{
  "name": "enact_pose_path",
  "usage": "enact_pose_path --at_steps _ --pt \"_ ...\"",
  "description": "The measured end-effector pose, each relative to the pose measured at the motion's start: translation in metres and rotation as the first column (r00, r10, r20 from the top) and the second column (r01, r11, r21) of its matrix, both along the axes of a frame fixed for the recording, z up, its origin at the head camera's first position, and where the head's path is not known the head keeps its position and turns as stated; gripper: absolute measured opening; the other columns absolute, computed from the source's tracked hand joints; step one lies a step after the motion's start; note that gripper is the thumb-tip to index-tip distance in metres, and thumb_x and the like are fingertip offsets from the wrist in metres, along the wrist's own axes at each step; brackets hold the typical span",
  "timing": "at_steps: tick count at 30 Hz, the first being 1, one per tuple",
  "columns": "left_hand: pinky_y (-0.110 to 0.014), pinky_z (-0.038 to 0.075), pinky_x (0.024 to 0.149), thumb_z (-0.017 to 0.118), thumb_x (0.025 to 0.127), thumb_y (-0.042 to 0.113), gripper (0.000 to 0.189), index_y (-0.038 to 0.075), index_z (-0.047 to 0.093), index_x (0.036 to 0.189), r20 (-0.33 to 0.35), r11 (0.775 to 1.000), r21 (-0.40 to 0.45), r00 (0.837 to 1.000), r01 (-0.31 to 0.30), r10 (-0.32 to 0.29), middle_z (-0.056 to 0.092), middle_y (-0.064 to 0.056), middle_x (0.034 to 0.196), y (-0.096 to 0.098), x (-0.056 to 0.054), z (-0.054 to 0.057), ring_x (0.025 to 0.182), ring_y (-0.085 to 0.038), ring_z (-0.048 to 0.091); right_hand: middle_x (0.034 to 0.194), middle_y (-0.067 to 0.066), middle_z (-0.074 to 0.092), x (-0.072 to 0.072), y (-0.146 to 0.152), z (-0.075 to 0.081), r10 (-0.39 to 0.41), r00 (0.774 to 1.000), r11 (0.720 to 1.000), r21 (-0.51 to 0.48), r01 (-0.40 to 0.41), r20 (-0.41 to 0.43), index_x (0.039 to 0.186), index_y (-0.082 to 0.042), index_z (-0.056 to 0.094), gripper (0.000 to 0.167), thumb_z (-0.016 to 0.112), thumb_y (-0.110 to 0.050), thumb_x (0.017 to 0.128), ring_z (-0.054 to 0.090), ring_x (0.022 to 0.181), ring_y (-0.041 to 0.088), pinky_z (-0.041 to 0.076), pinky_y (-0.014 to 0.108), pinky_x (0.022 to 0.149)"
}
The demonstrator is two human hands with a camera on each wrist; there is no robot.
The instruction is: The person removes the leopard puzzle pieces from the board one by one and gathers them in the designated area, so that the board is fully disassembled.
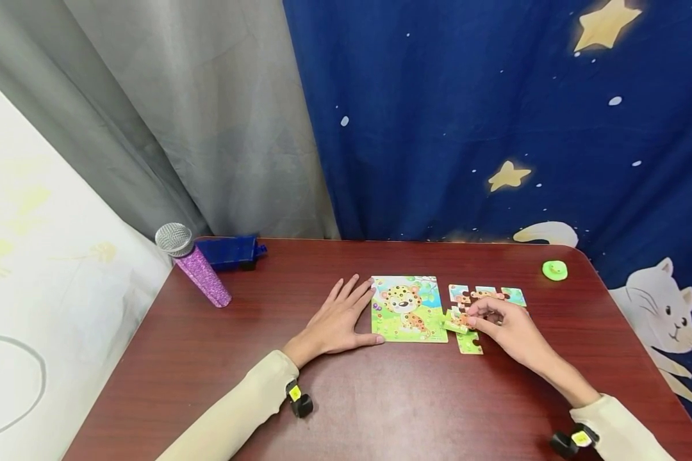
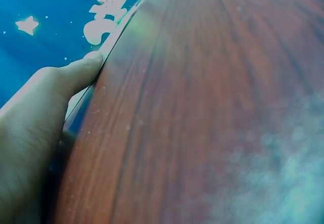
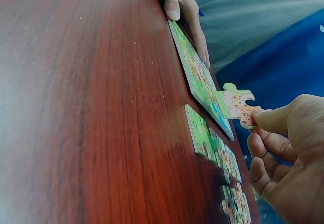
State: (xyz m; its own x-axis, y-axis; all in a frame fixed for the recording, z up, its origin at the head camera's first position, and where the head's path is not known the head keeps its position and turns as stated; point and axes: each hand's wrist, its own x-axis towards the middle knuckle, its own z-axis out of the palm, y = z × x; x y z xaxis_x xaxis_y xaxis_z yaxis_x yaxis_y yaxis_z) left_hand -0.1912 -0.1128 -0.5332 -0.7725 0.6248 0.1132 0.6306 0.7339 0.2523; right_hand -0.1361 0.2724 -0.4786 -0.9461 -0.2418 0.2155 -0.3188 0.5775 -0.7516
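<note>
A square leopard puzzle board [image 1: 396, 326] lies flat on the table. My left hand [image 1: 337, 325] rests beside it with fingers spread, the thumb and fingertips right at its left edge. Between thumb and fingers my right hand [image 1: 512, 333] pinches a jigsaw piece [image 3: 234, 102] with spotted orange and green print. That piece is raised and tilted close to the board's right edge. Other jigsaw pieces lie to the right of the board, among them a green corner piece [image 1: 469, 344] and a blue-green one [image 1: 514, 296]; the right hand partly hides this group.
A purple glitter microphone [image 1: 203, 276] stands at the table's left side, by a dark blue object [image 1: 226, 252] at the back edge. Far back right sits a small bright green item [image 1: 555, 270]. Grey and blue curtains [image 1: 403, 128] hang behind the table [image 1: 392, 403].
</note>
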Motion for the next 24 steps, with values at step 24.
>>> enact_pose_path --at_steps 24 --pt "-0.055 0.002 0.137 0.058 0.095 0.085 0.112 0.011 0.031 0.175 0.016 1.0 -0.011 1.0 -0.003 0.003 0.021 -0.004 0.184 0.0 0.001 0.001 0.172 -0.032 0.006 0.096 0.0 0.078 0.018 0.046 -0.002 -0.093 0.996 0.994 0.057 0.093 -0.007 0.104 -0.013 0.08 0.01 0.084 -0.006 0.097 0.07 0.073 0.013 0.051 0.016 0.068"
